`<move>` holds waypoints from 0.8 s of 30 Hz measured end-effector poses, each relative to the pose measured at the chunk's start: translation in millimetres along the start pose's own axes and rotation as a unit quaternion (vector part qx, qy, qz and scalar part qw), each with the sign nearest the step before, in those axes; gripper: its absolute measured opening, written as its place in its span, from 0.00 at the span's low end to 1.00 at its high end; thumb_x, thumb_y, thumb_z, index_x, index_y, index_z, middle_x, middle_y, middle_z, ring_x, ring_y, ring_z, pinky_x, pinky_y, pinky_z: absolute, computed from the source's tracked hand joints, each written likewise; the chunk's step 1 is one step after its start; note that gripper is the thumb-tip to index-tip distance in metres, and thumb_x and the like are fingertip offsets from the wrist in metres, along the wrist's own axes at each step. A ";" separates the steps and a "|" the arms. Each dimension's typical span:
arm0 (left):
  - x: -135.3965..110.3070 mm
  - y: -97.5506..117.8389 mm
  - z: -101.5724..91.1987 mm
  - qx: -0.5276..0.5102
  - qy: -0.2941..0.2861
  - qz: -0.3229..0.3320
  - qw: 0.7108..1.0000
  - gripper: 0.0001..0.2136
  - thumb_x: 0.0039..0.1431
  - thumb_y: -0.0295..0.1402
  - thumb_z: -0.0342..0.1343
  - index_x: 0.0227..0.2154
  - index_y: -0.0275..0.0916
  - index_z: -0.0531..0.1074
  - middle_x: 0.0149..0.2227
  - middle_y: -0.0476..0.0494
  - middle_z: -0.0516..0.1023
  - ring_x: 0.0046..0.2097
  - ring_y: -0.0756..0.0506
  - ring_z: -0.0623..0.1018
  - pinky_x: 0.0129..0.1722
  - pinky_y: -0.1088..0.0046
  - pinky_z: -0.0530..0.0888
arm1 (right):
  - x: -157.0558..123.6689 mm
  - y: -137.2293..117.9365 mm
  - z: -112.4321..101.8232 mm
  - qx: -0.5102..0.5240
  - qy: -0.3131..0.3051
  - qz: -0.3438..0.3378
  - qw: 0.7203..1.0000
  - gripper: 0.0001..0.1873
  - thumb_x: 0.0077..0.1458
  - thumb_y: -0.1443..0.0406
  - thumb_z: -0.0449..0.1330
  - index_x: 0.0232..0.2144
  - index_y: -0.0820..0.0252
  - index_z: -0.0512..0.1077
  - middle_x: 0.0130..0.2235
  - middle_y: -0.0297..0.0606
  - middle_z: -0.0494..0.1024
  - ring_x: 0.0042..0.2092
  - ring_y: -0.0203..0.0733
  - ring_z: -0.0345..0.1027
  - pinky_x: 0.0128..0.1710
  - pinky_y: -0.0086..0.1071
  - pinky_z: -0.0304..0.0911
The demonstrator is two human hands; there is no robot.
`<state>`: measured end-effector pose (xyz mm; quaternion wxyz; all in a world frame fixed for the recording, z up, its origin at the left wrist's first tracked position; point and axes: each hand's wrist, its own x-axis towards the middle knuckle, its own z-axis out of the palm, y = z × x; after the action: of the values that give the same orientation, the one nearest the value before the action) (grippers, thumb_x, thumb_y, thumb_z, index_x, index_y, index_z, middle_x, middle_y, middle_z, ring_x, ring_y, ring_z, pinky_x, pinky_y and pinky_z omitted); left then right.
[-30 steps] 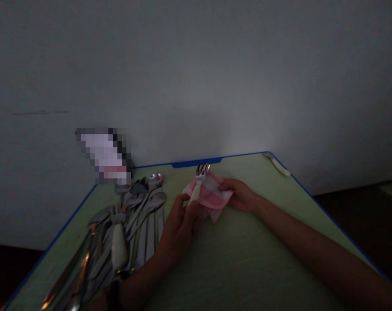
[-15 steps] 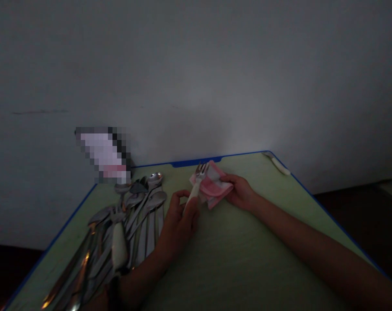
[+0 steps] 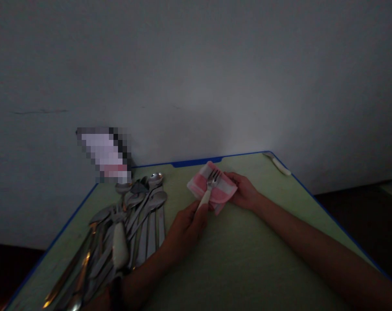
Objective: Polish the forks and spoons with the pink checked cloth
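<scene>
My left hand (image 3: 186,226) is closed around the white handle of a small fork (image 3: 209,186), whose metal tines point up and away, lying against a pink and white checked cloth (image 3: 211,188). My right hand (image 3: 246,191) grips that folded cloth from its right side, holding it just above the pale green table (image 3: 234,255). The fork's tines rest on the front face of the cloth.
A pile of several metal spoons and other cutlery (image 3: 124,224) lies on the table's left part, one piece with a white handle (image 3: 119,246). A blurred-out object (image 3: 105,153) stands at the back left. A white object (image 3: 278,164) lies at the far right corner. A wall rises behind.
The fork has moved right and now lies across the front of the cloth. The cloth has shifted slightly and opened flatter behind the tines. My left hand moved right with the fork.
</scene>
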<state>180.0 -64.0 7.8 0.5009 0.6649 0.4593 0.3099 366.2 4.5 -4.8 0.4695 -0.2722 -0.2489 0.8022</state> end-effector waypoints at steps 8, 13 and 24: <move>1.0 4.1 0.7 -0.056 0.022 -0.006 0.998 0.15 0.62 0.44 0.42 0.39 0.37 0.65 0.18 0.58 0.57 0.18 0.54 0.59 0.16 0.81 0.56 | -0.3 -5.1 -5.9 0.059 0.033 -0.042 0.997 0.11 0.50 0.68 0.48 0.27 0.63 0.71 0.25 0.37 0.75 0.28 0.38 0.68 0.36 0.32 0.65; 1.4 4.9 0.0 -0.040 0.023 -0.018 0.999 0.15 0.62 0.43 0.42 0.39 0.37 0.65 0.17 0.59 0.57 0.17 0.54 0.59 0.16 0.81 0.55 | 2.1 -1.6 -9.2 -0.001 0.020 -0.068 0.997 0.12 0.50 0.70 0.48 0.30 0.63 0.71 0.30 0.39 0.77 0.33 0.39 0.70 0.41 0.33 0.65; 0.6 8.2 -0.4 0.011 0.011 0.002 1.000 0.15 0.62 0.42 0.42 0.38 0.36 0.66 0.17 0.57 0.60 0.18 0.53 0.61 0.18 0.79 0.57 | -6.3 -4.1 16.3 -0.031 -0.119 -0.037 0.992 0.23 0.53 0.66 0.47 0.51 0.60 0.64 0.44 0.45 0.75 0.44 0.45 0.70 0.47 0.44 0.62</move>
<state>182.3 -63.9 15.7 0.4880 0.6679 0.4666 0.3131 360.4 -1.7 11.0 0.4568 -0.1799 -0.3379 0.8030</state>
